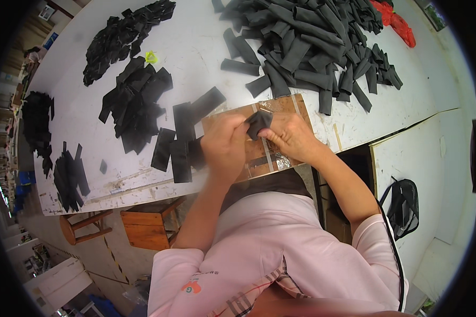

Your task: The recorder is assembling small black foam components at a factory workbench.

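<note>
A small black fabric piece (259, 124) is held between my two hands, over the near edge of the table. My left hand (223, 141) is closed, with its fingers pinching the piece's left side. My right hand (292, 135) grips the other side, thumb in front. A thin light-coloured sliver (266, 110) shows at the top of the piece by the right fingers; its kind I cannot make out. Beneath both hands lies a brown cardboard sheet (300, 105) with strips of clear tape. Flat black fabric strips (181, 161) lie just left of my left hand.
A big heap of dark rolled fabric tubes (301, 45) covers the far right of the white table (195, 50). Piles of flat black pieces (135, 103) spread across the left. A red plastic bag (399, 26) lies far right. Wooden stools (145, 227) stand below the near edge.
</note>
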Demonstrator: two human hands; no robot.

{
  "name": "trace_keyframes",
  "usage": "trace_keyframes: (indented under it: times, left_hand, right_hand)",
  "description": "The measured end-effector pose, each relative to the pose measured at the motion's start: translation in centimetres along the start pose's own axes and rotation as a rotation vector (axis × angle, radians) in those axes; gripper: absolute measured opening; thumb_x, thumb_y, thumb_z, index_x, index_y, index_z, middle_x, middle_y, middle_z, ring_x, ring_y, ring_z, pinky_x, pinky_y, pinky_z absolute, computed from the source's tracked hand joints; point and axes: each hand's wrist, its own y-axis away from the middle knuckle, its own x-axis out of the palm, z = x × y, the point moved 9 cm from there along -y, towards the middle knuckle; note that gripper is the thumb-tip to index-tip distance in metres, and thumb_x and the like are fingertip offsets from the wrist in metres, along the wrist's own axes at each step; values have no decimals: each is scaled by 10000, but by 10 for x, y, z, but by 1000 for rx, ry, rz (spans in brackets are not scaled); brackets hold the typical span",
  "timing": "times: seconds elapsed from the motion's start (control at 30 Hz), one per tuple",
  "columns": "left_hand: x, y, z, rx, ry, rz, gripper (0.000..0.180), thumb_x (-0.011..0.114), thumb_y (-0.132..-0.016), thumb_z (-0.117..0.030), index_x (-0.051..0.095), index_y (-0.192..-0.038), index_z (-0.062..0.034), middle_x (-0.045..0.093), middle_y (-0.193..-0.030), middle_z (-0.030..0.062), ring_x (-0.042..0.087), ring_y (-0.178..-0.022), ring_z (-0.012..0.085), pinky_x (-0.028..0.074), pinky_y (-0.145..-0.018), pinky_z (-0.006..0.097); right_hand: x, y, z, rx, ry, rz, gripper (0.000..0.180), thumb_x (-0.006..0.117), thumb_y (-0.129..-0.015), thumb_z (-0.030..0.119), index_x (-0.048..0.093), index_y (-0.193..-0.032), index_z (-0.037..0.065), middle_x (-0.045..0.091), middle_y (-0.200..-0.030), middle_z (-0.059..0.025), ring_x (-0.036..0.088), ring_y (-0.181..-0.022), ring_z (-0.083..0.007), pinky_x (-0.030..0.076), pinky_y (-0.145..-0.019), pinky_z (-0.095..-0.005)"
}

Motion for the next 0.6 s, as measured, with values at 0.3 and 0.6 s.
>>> trace_keyframes:
  times: [0.3, 0.6]
  left_hand:
    - [-2, 10, 20, -152, 248, -64, 49, 524, -778, -7, 566, -791, 13, 585, -734, 68, 522, -635, 103, 415, -586, 225]
    - [24, -22, -32, -39, 666, 176, 119, 566, -765, 12, 552, -872, 62, 586, -873, 122, 556, -800, 154, 442, -717, 236]
  right_hand:
    - [1, -5, 5, 26, 55, 27, 232, 544, -771, 235, 520, -663, 32, 509, -602, -75, 535, -604, -261, 407, -493, -360]
    - [-17, -7, 16, 24, 10, 17, 175, 539, -774, 192, 550, -707, 31, 524, -640, -114, 536, -624, -287, 427, -524, -371]
